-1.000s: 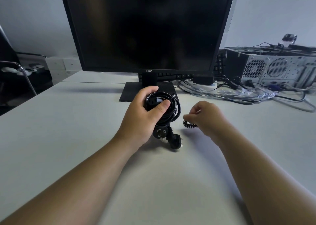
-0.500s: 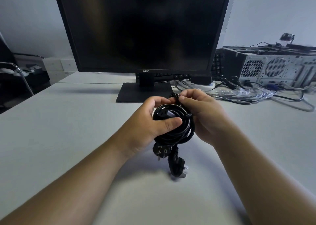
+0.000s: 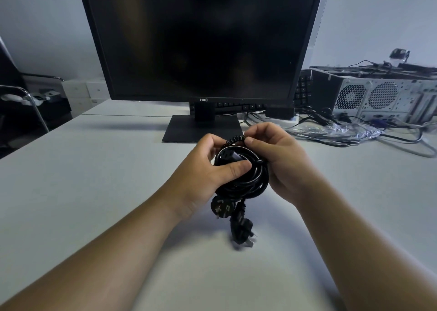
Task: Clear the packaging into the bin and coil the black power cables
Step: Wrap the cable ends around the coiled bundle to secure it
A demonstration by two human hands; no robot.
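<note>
A coiled bundle of black power cables (image 3: pixel 246 180) is held above the white table (image 3: pixel 82 180), in front of the monitor. My left hand (image 3: pixel 208 175) grips the coil from the left, thumb pressed across its front. My right hand (image 3: pixel 276 159) holds the coil's right side and pinches a small black twisted tie (image 3: pixel 235 139) at the top of the bundle. Two plugs hang below the coil, one (image 3: pixel 221 207) facing me and one (image 3: pixel 243 230) lower down. Clear plastic packaging (image 3: pixel 350 130) lies at the right among other cables.
A black HKC monitor (image 3: pixel 201 38) on a flat stand (image 3: pixel 203 128) stands right behind my hands. A computer case (image 3: pixel 383 97) and loose cables (image 3: pixel 402 140) sit at the far right. A keyboard (image 3: pixel 302 90) leans behind the monitor. A chair (image 3: pixel 23 97) is at the left.
My right hand has come from the table beside the coil up to its top with the twisted tie. The coil has been lifted towards me.
</note>
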